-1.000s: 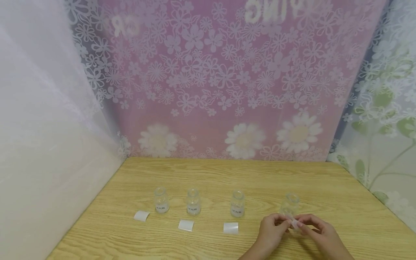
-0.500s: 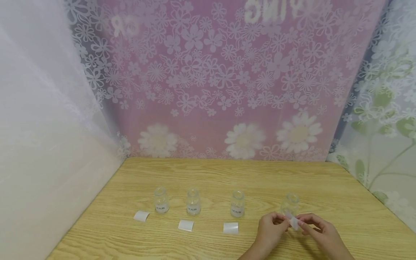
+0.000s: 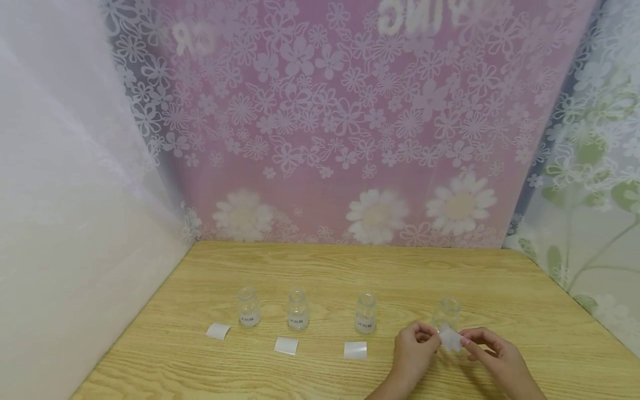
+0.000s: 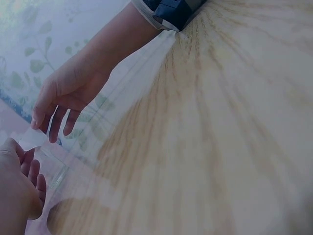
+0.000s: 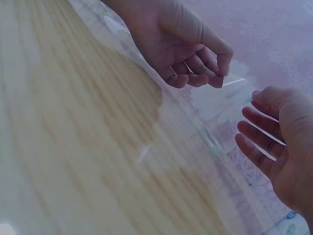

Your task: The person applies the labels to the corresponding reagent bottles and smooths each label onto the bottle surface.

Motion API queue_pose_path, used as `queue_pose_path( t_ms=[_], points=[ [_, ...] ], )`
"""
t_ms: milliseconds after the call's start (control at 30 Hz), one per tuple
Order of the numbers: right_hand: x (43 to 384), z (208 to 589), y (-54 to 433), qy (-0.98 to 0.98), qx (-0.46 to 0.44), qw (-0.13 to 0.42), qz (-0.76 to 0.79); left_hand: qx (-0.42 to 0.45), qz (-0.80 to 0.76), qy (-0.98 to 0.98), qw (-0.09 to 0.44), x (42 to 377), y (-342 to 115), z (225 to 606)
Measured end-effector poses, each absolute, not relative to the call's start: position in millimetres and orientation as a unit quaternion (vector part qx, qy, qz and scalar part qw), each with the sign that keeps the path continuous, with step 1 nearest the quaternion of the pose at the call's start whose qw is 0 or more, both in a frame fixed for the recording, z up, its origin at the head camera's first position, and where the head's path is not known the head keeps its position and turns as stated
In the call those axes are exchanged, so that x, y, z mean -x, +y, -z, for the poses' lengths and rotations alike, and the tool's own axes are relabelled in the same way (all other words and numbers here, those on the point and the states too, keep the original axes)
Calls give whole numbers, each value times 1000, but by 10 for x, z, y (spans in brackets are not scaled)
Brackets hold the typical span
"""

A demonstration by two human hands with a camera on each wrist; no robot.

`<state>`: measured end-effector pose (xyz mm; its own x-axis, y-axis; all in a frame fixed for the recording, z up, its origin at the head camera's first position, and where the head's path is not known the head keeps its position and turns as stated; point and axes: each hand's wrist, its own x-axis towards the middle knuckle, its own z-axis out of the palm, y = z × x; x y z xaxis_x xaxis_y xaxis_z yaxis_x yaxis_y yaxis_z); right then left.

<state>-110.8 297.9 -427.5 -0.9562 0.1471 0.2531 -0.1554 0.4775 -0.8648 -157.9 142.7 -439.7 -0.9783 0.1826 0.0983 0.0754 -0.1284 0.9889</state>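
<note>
Between my two hands is stretched a small whitish, see-through label (image 3: 450, 339), held up in front of a clear glass bottle (image 3: 446, 309). My left hand (image 3: 414, 351) pinches its left edge between thumb and forefinger. Its right edge is pinched by my right hand (image 3: 494, 355), whose other fingers are loosely bent, as the right wrist view shows. The bottle stands upright on the table behind the label, its lower part hidden. Neither hand is seen gripping the bottle.
Farther left stand three open glass bottles (image 3: 366, 312), each bearing a white label with dark characters. In front of them lie three curled white paper pieces (image 3: 355, 350) on the wood-grain table (image 3: 320, 266). Flowered curtains (image 3: 340, 111) enclose the back and sides.
My hands have drawn slightly apart, the left one moving a little left. The label, bunched between the fingertips earlier, is now spread out and more of it shows.
</note>
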Motion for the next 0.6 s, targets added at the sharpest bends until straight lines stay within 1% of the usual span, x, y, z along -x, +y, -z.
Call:
queue_pose_path(
  t_ms=[600],
  points=[
    [1107, 4273, 2990, -856, 11, 162, -491, -52, -723, 687, -43, 1647, 1422, 4449]
  ],
)
